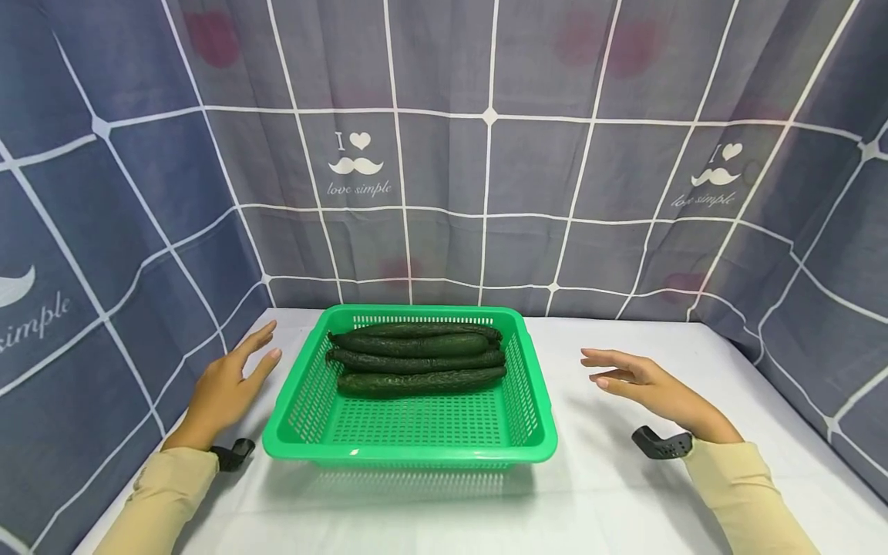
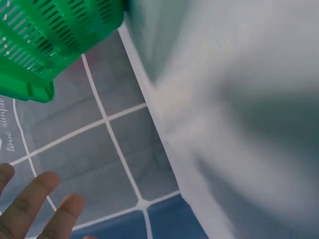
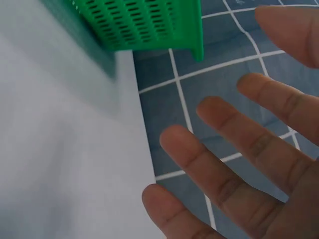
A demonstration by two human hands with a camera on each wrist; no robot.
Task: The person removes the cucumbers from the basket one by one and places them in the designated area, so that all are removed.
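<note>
A green plastic basket with slotted walls stands on the white table, its rim toward me. Several dark green cucumbers lie side by side across its back half, and the front of its floor shows bare mesh. Left of the basket, my left hand hovers apart from it with fingers extended, holding nothing. On the other side my right hand is held in the air, palm toward the basket and fingers loosely spread. The right wrist view shows the basket wall beyond those fingers.
The white tabletop reaches back to a grey-blue curtain with white grid lines, which also closes in both sides. Black wrist bands sit below both hands at the beige sleeves.
</note>
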